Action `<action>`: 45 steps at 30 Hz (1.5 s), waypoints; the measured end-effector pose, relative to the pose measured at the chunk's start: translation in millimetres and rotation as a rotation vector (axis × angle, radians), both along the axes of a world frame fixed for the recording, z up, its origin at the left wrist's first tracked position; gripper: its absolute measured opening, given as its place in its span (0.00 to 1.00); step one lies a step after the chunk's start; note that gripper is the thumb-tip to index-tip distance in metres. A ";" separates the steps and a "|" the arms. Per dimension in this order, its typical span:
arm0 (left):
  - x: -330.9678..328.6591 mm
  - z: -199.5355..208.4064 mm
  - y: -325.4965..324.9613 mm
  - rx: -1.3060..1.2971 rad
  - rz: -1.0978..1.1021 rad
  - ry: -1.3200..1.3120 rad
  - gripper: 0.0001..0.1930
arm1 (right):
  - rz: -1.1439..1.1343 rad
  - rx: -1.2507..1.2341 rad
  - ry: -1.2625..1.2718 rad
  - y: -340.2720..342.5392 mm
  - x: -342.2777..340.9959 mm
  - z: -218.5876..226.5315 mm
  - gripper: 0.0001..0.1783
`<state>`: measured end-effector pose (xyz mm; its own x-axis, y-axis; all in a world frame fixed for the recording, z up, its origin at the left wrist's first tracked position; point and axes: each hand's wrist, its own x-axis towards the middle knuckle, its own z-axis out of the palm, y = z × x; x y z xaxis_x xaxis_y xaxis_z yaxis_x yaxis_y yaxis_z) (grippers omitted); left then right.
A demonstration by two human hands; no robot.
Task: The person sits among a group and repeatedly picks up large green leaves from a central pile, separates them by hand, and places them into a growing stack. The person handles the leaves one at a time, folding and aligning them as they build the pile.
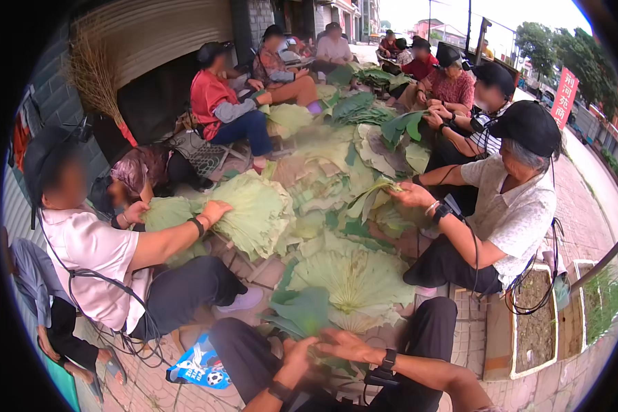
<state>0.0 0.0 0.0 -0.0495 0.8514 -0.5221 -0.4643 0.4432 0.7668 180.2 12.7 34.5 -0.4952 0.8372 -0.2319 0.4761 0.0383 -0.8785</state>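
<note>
Between my knees, my left hand (pixel 295 361) is closed on the lower edge of a dark green lotus leaf (pixel 305 310), which stands up in folds from it. Close beside it on the right is my right hand (pixel 351 346), its fingers pointing toward the left hand and smeared by motion. Whether they grip the leaf cannot be made out. Just beyond, a large pale green lotus leaf (pixel 353 278) lies spread on the ground, its veins fanning out. Farther off, a long heap of flat leaves (pixel 323 168) runs down the middle.
Seated people line both sides. At left, a person in a pink shirt (pixel 93 257) handles a wide pale leaf (pixel 247 209); at right, a person in a white top (pixel 511 220) holds a folded leaf (pixel 372 196). A blue bag (pixel 200 364) lies by my left knee; planter boxes (pixel 534 323) stand right.
</note>
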 end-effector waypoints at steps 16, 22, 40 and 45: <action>-4.4 15.2 7.8 -0.079 0.106 0.050 0.16 | 0.035 0.239 -0.090 4.6 -11.2 -2.8 0.19; -9.9 25.2 7.4 -0.073 0.100 0.002 0.18 | 0.001 0.436 -0.175 2.8 -15.2 -12.6 0.17; -18.3 19.8 -0.9 0.009 0.043 0.020 0.18 | -0.216 0.402 -0.070 27.0 -7.4 -2.8 0.15; -23.8 15.8 -0.4 -0.026 0.041 0.045 0.16 | -0.437 0.100 0.127 38.5 9.5 -7.0 0.16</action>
<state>-23.8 -0.4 15.8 -0.1081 0.8346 -0.5401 -0.4480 0.4442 0.7759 189.8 51.2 27.6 -0.1099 0.9889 -0.0997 0.3556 -0.0545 -0.9331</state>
